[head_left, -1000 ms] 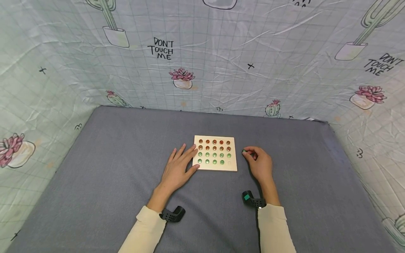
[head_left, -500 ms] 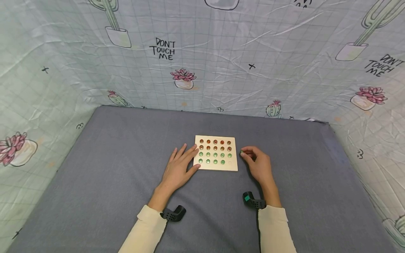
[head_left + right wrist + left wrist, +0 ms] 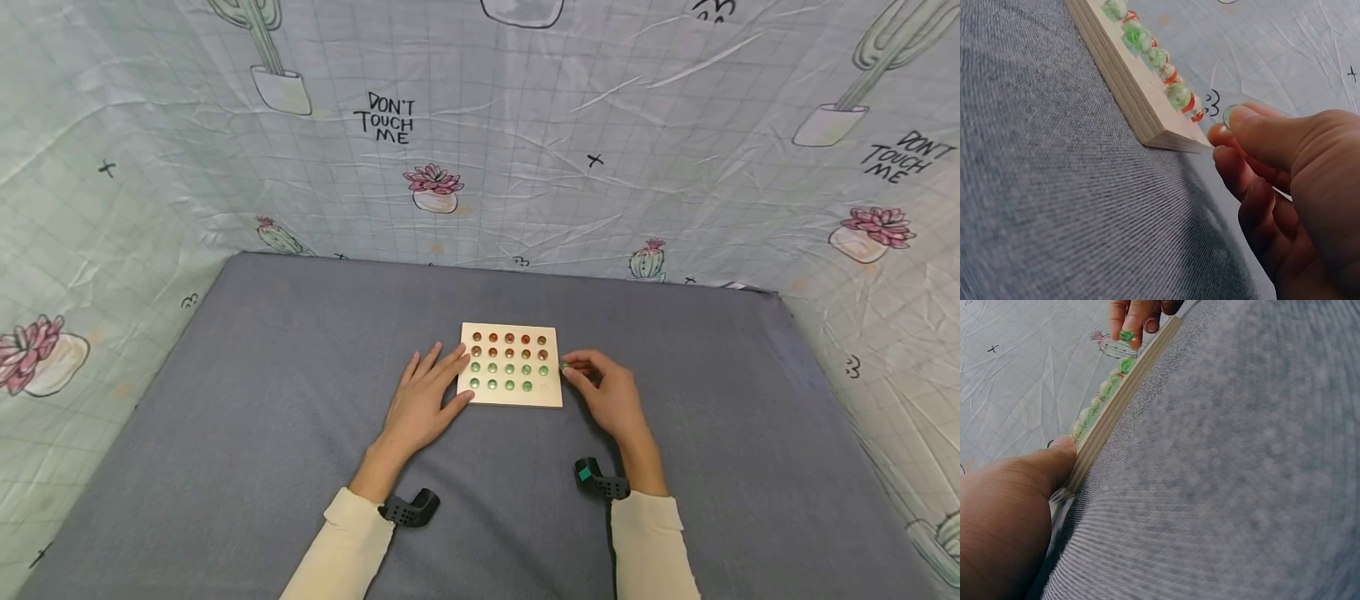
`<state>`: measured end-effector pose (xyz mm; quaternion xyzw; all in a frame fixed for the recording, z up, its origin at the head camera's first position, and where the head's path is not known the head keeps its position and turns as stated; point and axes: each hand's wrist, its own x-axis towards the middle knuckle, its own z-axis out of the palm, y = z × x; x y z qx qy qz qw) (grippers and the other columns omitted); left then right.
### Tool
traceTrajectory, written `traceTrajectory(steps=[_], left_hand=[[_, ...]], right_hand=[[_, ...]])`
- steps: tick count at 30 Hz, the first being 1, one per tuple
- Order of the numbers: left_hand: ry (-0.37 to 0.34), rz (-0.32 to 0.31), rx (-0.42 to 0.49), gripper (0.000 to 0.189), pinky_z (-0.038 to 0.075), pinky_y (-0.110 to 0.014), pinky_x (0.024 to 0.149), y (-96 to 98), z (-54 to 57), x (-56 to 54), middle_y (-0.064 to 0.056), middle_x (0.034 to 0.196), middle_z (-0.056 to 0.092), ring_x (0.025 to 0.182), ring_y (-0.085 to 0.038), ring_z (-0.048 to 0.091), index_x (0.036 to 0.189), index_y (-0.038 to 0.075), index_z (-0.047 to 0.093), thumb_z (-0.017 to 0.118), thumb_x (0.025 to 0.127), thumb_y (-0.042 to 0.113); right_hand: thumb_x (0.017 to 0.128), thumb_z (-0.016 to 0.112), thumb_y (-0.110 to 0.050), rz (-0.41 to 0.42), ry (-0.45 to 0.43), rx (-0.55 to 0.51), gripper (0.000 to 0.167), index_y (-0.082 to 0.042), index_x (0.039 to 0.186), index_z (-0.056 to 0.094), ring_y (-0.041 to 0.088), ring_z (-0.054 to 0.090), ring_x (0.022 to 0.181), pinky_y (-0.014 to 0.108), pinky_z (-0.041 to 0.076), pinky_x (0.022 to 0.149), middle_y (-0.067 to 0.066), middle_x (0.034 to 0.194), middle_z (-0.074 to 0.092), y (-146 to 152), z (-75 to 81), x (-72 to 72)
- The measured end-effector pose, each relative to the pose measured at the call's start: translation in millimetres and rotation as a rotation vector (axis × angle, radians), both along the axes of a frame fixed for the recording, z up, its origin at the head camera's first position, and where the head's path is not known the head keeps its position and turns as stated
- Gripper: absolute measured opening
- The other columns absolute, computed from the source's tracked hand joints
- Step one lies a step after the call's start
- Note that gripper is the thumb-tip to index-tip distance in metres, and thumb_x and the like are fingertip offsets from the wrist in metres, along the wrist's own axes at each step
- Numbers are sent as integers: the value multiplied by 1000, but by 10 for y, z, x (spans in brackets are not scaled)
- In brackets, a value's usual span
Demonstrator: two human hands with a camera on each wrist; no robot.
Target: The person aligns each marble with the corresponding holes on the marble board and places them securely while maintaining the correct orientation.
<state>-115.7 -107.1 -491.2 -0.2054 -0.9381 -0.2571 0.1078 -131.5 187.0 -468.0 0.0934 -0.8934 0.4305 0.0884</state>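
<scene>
A pale wooden board (image 3: 553, 398) lies flat on the grey cloth, bearing rows of glass marbles. Its two far rows hold orange-red marbles (image 3: 509, 339); the two near rows hold green marbles (image 3: 509, 369). One hollow at the near right corner has no marble in it. My left hand (image 3: 422, 404) rests at the board's left edge, fingers spread and straight, fingertips and thumb touching it. Between thumb and forefinger my right hand (image 3: 611, 400) pinches a green marble (image 3: 1126, 335), just off the board's right edge. In the right wrist view the thumb partly covers this marble.
Grey cloth (image 3: 300, 350) covers the table around the board. Patterned fabric (image 3: 510, 125) hangs behind it and at both sides. Each wrist wears a black camera band, the left band (image 3: 410, 507) and the right band (image 3: 602, 480).
My right hand has moved left with the green marble, from a short way off to the board's right edge. My left hand stays in place on the board.
</scene>
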Motion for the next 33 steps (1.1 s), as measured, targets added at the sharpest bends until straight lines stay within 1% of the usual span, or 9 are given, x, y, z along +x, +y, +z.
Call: traceTrajectory(steps=[5, 11, 17, 20, 25, 33], left_hand=[[2, -1, 5, 56, 11, -49, 117, -7, -1, 2, 0, 149, 39, 141, -28, 26, 143, 16, 48, 55, 95, 45], [1, -2, 2, 57, 11, -49, 117, 1, 10, -6, 1, 150, 39, 141, -28, 25, 143, 17, 47, 55, 95, 45], [1, 1, -10, 57, 10, -48, 117, -3, 9, -12, 2, 150, 38, 141, -28, 25, 143, 17, 47, 55, 95, 45], [-3, 4, -13, 57, 10, -48, 117, -5, 13, -12, 2, 150, 38, 141, -27, 25, 144, 17, 47, 56, 95, 45], [-14, 5, -17, 57, 9, -47, 117, -7, 19, -10, 2, 150, 38, 142, -27, 24, 144, 17, 46, 55, 95, 45], [-2, -4, -3, 57, 10, -48, 117, -8, 21, -6, 0, 150, 39, 141, -28, 25, 143, 16, 48, 56, 95, 44]], right_hand=[[89, 69, -16, 43, -5, 1, 21, -13, 110, 71, 15, 60, 79, 30, 48, 61, 2, 91, 67, -19, 28, 8], [86, 73, -14, 59, -28, 4, 19, -13, 105, 73, 15, 56, 73, 28, 47, 58, 0, 84, 64, -27, 38, 17], [84, 75, -16, 94, -59, -3, 16, -14, 100, 74, 16, 52, 64, 27, 43, 53, -2, 80, 61, -39, 18, 18], [84, 75, -19, 108, -60, 13, 16, -16, 99, 74, 16, 49, 61, 27, 41, 51, -3, 78, 60, -46, 11, 15], [83, 76, -20, 120, -63, 16, 16, -16, 98, 75, 16, 48, 61, 28, 39, 52, -4, 76, 60, -62, 18, 17], [82, 77, -20, 145, -80, -7, 15, -16, 96, 76, 16, 48, 63, 27, 38, 53, -4, 73, 57, -80, 17, 26]])
